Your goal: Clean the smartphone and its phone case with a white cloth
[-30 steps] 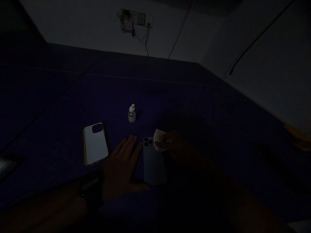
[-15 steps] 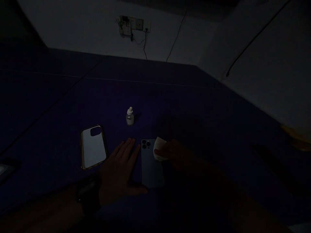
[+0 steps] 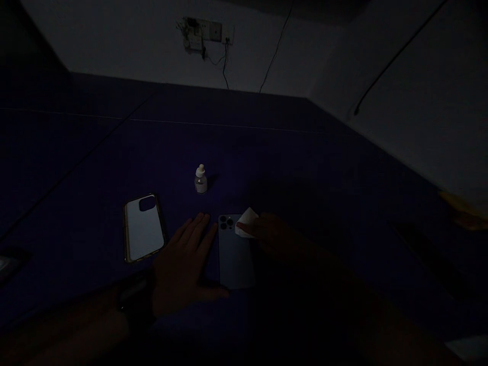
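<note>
A smartphone lies back side up on the dark blue surface, its camera lenses at the upper left corner. My left hand rests flat beside it, fingers stretched out, with the index finger and thumb along the phone's left and lower edges. In my right hand is a folded white wipe, pressed on the phone's back near the upper right, to the right of the lenses. Left of my left hand lies a phone case with a camera cutout. Beyond the phone stands a small dropper bottle.
Wall sockets with hanging cables are at the back. A dark flat object lies at the right, near something yellow. Another object sits at the far left edge. The room is very dim.
My right hand has moved the wipe slightly up and left across the phone's back, closer to the lenses. My left hand keeps its place beside the phone. The whole view has shifted slightly.
</note>
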The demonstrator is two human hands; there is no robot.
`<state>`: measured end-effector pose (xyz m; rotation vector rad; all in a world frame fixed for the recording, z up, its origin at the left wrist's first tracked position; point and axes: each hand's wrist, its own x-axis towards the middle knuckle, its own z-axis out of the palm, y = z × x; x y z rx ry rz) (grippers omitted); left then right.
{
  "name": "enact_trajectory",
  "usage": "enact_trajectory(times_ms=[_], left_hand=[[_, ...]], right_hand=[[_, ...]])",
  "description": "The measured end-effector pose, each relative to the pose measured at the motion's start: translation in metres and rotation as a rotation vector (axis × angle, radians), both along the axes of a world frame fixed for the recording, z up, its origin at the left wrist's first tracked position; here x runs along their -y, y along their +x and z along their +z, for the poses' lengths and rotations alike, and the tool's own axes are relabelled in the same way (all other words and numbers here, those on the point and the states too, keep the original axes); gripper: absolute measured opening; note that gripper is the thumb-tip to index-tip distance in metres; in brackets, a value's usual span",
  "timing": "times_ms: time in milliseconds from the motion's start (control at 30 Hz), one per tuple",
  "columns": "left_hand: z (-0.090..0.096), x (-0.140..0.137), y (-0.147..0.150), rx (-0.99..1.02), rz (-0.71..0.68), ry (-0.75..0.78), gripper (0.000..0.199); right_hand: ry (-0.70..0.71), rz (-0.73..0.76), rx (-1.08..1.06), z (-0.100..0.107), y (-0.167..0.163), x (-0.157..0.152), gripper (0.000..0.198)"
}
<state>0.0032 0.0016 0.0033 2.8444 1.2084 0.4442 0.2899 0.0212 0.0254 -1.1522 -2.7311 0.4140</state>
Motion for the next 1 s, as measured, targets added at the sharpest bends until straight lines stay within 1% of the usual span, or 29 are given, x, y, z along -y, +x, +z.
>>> enact_trajectory(times_ms=[100, 133, 167, 267, 300, 400, 433, 467, 567, 600, 633, 733, 767, 800, 867, 900, 1000], left_hand=[[-0.0007, 0.0002, 0.0002, 0.009, 0.009, -0.001, 0.121], [-0.0013, 0.0003, 0.0004, 0.007, 0.011, -0.005, 0.121], [-0.0018, 0.0003, 0.0005, 0.003, 0.01, -0.006, 0.121], [-0.0024, 0.0003, 0.001, -0.006, 0.009, -0.017, 0.124], [-0.0022, 0.0004, 0.0011, -0.008, 0.011, -0.021, 0.125], [-0.0008, 0.0006, 0.0013, -0.026, 0.02, -0.012, 0.125], [-0.0003, 0.0006, 0.0013, -0.032, 0.021, -0.005, 0.126], [0.0001, 0.0006, 0.0012, -0.038, 0.021, -0.001, 0.125], [0.0005, 0.0002, 0.0012, -0.035, 0.004, -0.004, 0.125], [0.0003, 0.0001, 0.0012, -0.032, -0.003, -0.003, 0.124], [0.0, 0.0, 0.0011, -0.03, -0.002, 0.001, 0.124], [-0.0017, -0.0003, 0.001, -0.031, 0.01, 0.013, 0.123], [-0.0024, -0.0004, 0.0009, -0.03, 0.013, 0.014, 0.124], [-0.0029, -0.0004, 0.0007, -0.029, 0.016, 0.012, 0.125], [-0.0035, -0.0005, 0.0005, -0.026, 0.016, 0.005, 0.126], [-0.0034, -0.0005, 0.0004, -0.025, 0.019, -0.001, 0.126], [-0.0021, -0.0002, 0.0005, -0.04, 0.013, -0.027, 0.125]], right_hand=[[-0.077, 0.15, -0.018, 0.0018, -0.0002, 0.0006, 0.056], [-0.091, 0.161, -0.021, 0.0025, -0.0005, 0.0008, 0.056], [-0.088, 0.139, -0.017, 0.003, -0.001, 0.0007, 0.056], [-0.019, 0.005, 0.016, 0.0035, -0.0016, -0.0014, 0.056], [-0.01, 0.002, 0.029, 0.0037, -0.0012, -0.0022, 0.057], [-0.062, 0.142, 0.024, 0.0047, 0.0016, -0.0026, 0.056], [-0.08, 0.172, 0.012, 0.0047, 0.0022, -0.0022, 0.054], [-0.084, 0.167, 0.001, 0.0045, 0.0022, -0.0018, 0.054], [-0.043, 0.006, -0.012, 0.0028, -0.0008, -0.0011, 0.056], [-0.034, -0.025, -0.011, 0.0025, -0.0019, -0.001, 0.057], [-0.038, -0.02, -0.012, 0.0025, -0.0026, -0.0009, 0.057], [-0.113, 0.111, -0.004, 0.0051, -0.0005, 0.0, 0.055], [-0.129, 0.119, -0.001, 0.0065, 0.0013, 0.0004, 0.055], [-0.129, 0.095, 0.002, 0.0078, 0.0033, 0.0008, 0.056], [-0.103, 0.037, 0.011, 0.0098, 0.0062, 0.0018, 0.057], [-0.095, 0.034, 0.015, 0.0101, 0.0066, 0.0024, 0.057], [-0.097, 0.114, 0.021, 0.0085, 0.002, 0.0043, 0.055]])
